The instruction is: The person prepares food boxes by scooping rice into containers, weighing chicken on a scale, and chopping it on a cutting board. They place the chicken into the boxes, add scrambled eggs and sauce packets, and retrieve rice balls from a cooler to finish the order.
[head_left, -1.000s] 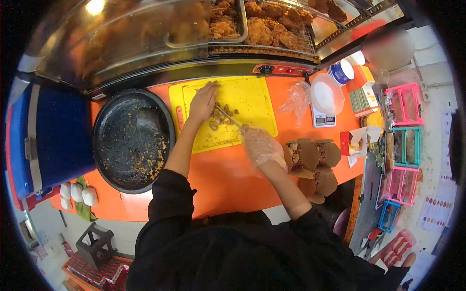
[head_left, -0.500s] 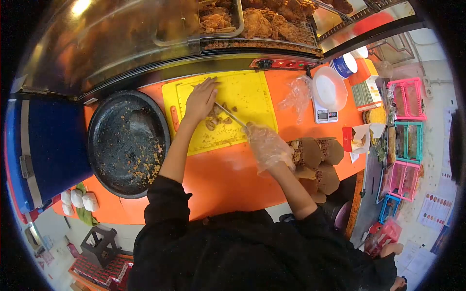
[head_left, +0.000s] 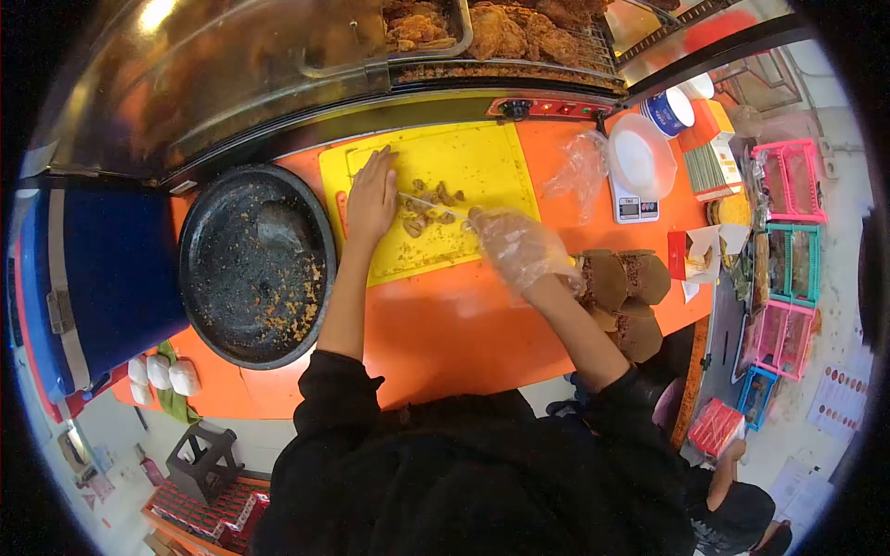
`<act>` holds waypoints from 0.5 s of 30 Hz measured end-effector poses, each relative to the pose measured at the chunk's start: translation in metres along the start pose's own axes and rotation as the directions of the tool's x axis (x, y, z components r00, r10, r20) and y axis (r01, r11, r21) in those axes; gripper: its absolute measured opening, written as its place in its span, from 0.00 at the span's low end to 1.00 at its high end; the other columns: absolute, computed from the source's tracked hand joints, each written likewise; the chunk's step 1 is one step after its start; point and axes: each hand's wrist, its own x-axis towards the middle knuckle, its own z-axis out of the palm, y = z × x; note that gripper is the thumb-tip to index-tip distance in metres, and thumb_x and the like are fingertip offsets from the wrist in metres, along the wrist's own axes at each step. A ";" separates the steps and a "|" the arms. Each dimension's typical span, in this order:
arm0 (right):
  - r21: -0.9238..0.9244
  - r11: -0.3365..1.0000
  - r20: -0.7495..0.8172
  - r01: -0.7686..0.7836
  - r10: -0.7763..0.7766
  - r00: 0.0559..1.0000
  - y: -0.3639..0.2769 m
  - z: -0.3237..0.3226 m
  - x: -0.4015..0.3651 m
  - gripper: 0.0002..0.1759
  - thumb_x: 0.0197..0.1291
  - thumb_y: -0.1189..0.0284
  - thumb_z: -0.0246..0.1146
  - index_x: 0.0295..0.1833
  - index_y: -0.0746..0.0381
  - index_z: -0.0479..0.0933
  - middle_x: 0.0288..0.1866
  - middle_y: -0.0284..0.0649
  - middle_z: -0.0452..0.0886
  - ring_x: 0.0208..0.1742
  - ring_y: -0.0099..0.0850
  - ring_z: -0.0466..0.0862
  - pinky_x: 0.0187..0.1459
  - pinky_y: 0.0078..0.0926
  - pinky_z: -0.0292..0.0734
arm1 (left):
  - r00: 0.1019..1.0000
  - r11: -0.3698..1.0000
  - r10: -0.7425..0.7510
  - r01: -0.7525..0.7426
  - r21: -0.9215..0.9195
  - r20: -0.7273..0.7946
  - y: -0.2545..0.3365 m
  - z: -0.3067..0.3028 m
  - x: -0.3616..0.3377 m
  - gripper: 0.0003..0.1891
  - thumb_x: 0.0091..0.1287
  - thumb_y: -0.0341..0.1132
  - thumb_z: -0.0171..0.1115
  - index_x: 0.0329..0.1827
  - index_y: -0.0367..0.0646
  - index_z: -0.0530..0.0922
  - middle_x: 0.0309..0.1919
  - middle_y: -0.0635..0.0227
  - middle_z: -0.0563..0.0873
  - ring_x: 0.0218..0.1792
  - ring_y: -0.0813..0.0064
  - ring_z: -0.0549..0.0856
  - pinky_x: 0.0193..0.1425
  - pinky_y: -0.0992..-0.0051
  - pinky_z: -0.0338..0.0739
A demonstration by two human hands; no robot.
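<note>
My left hand (head_left: 375, 196) is bare and lies with its fingers stretched out on the left part of a yellow cutting board (head_left: 501, 171). In a clear plastic glove, my right hand (head_left: 521, 246) grips a knife (head_left: 434, 205) at the board's right front side. The thin blade points left, across small brown pieces of cooked meat (head_left: 414, 226), its tip near my left hand. Crumbs are scattered over the board. The knife's handle is hidden inside the gloved fingers.
Left of the board stands a round black pan (head_left: 199, 306) with crumbs. Rightward are a kitchen scale (head_left: 637, 209) bearing a bowl, and open cardboard boxes (head_left: 607, 281) of food. A heated cabinet (head_left: 556, 109) with fried chicken borders the back. Another person (head_left: 732, 496) is at lower right.
My left hand has shifted left over the board, away from the meat. The knife blade lies at a flatter slant across the pieces. The whole view has shifted slightly.
</note>
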 end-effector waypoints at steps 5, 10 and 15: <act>0.231 0.957 0.056 -0.175 0.166 0.985 0.009 0.052 0.004 0.13 0.66 0.64 0.46 0.48 0.54 0.75 0.40 0.42 0.82 0.42 0.36 0.82 0.42 0.29 0.78 | 0.997 0.996 0.064 -0.062 0.071 -0.035 -0.001 0.013 0.003 0.19 0.72 0.40 0.40 0.57 0.39 0.72 0.63 0.57 0.70 0.65 0.57 0.68 0.67 0.60 0.61; -0.062 0.997 0.028 -0.033 0.035 0.999 -0.002 0.042 -0.004 0.18 0.69 0.64 0.42 0.54 0.59 0.73 0.46 0.44 0.80 0.49 0.34 0.79 0.49 0.26 0.75 | 0.985 0.986 0.162 -0.163 0.019 0.065 -0.007 0.003 0.012 0.22 0.71 0.41 0.42 0.65 0.41 0.66 0.66 0.54 0.66 0.67 0.56 0.64 0.69 0.57 0.58; 0.182 0.958 0.028 -0.223 0.222 0.975 -0.009 0.007 -0.025 0.16 0.69 0.66 0.44 0.54 0.62 0.71 0.44 0.45 0.78 0.48 0.35 0.77 0.44 0.29 0.73 | 0.992 0.982 0.129 -0.127 -0.138 0.005 -0.004 -0.010 0.001 0.26 0.72 0.43 0.42 0.71 0.44 0.56 0.73 0.58 0.53 0.74 0.52 0.49 0.73 0.52 0.45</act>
